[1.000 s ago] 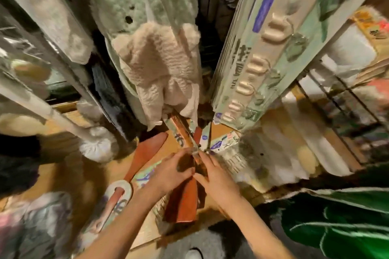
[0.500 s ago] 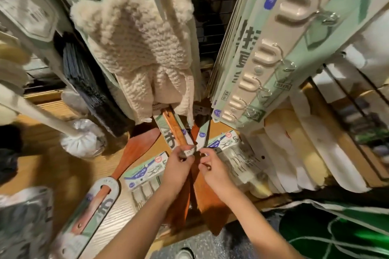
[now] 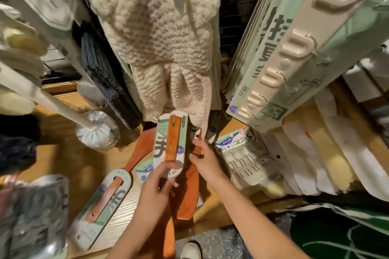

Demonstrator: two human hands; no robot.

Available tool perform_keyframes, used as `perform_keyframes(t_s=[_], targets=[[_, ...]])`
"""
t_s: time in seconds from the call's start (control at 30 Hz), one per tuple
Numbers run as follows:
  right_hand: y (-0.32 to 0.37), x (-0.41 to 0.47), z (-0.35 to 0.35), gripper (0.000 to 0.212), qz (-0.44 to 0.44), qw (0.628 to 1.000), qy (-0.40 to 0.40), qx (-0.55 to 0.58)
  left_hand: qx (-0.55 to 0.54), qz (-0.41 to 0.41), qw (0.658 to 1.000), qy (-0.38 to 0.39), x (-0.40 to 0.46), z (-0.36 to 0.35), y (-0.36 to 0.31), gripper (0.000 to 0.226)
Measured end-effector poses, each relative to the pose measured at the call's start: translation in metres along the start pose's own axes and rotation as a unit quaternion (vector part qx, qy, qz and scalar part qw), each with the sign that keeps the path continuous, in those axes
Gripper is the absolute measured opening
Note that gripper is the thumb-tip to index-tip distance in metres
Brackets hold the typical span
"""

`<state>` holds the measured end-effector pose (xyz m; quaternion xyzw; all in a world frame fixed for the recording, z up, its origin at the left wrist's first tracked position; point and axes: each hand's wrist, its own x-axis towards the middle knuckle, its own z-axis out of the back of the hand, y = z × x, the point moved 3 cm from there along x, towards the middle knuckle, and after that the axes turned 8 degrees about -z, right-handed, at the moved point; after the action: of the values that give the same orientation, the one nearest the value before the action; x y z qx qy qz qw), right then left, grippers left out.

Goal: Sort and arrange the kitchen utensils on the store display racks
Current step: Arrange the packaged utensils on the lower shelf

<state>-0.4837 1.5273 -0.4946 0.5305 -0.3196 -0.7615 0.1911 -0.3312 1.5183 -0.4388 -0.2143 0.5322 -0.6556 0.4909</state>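
Observation:
My left hand (image 3: 156,190) grips the lower end of a packaged wooden spatula (image 3: 171,143), an orange-brown blade on a pale green and white card, held upright above the wooden shelf (image 3: 69,153). My right hand (image 3: 205,162) reaches beside it, its fingers on another wooden utensil (image 3: 190,189) that lies under both hands. A further packaged spatula (image 3: 101,202) lies flat on the shelf at the lower left. An unpackaged orange spatula handle (image 3: 140,149) slants behind the held card.
A beige fluffy towel (image 3: 160,42) hangs just above the hands. Carded hook racks (image 3: 294,48) hang at the right, brushes (image 3: 99,128) at the left. Clip packs (image 3: 242,153) lie on the shelf to the right. A shoe tip (image 3: 192,250) shows on the floor below.
My left hand has lifted the carded spatula up from the pile and holds it upright. My right hand has drawn apart from the left and shifted right onto the utensil below.

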Motion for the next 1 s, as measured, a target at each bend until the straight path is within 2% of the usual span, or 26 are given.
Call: perform_keyframes(t_s=[0.1,0.2,0.4,0.53,0.6,0.63,0.7,0.8,0.9,1.0], targets=[[0.003,-0.006,-0.002,0.037,0.002,1.0,-0.021,-0.007,0.047,0.003,0.998,0.032,-0.004,0.016,0.007,0.037],[0.003,-0.026,-0.001,0.035,-0.016,0.999,0.023,0.032,0.085,0.01,0.995,0.056,-0.008,0.025,0.01,0.045],[-0.015,-0.081,-0.02,0.029,-0.057,0.989,0.12,0.069,0.098,0.057,0.991,0.075,-0.028,0.021,0.018,0.034],[-0.026,-0.104,-0.044,0.023,-0.067,0.989,0.121,0.046,0.09,0.055,0.992,0.069,-0.049,0.033,0.019,0.028],[-0.026,-0.111,-0.054,0.02,-0.075,0.989,0.122,0.045,0.106,0.053,0.99,0.08,-0.056,0.042,0.023,0.012],[-0.025,-0.114,-0.059,0.02,-0.074,0.988,0.125,0.042,0.12,0.058,0.988,0.085,-0.06,0.047,0.026,0.011],[-0.022,-0.12,-0.071,0.021,-0.069,0.988,0.135,0.033,0.159,0.06,0.981,0.092,-0.069,0.058,0.033,0.03],[-0.018,-0.129,-0.092,0.022,-0.055,0.988,0.145,0.007,0.195,0.072,0.973,0.105,-0.08,0.074,0.041,0.045],[-0.015,-0.132,-0.11,0.019,-0.048,0.988,0.147,-0.007,0.212,0.092,0.965,0.125,-0.087,0.092,0.054,0.054],[-0.011,-0.135,-0.124,0.016,-0.052,0.986,0.16,0.012,0.181,0.1,0.971,0.117,-0.093,0.106,0.063,0.054]])
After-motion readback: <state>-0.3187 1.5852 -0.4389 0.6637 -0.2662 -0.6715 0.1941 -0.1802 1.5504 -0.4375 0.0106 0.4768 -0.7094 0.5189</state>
